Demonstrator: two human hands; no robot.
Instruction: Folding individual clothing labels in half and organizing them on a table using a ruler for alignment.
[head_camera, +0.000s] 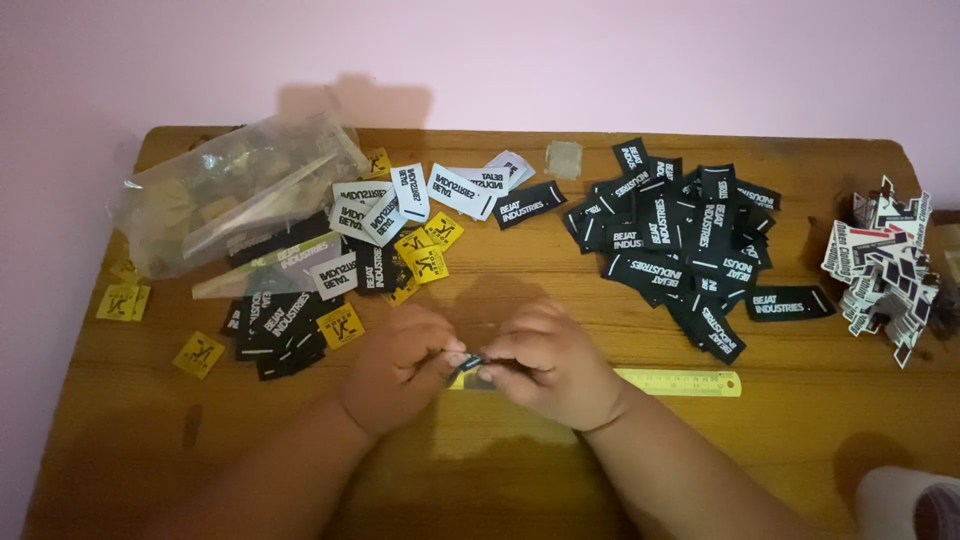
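Head view, near edge: two forearms come up from the bottom of the frame and meet at lower centre over the wooden table (700, 440).
Left hand (400, 372): fingers curled shut, pinching the left end of a small dark label (470, 364).
Right hand (548, 368): fingers closed on the right end of the same label, the two hands touching at the fingertips.
Dark label: held just above the table at lower centre; it looks folded, though the fingers hide most of it.
Yellow ruler (680, 382): flat on the table just behind the right hand, running toward the right.
Lower right corner: a pale rounded object (900, 505), cut off by the frame edge.
Middle right: a heap of black labels (685, 245) with white print.
Far right: a pile of white, black and red printed tags (885, 265).
Middle left: a mixed scatter of black, white and yellow labels (385, 245), with loose yellow ones out to the left edge.
Upper left: a clear plastic bag (225, 195), lying crumpled over part of that scatter.
Far edge: a pink wall (600, 60) behind the table.
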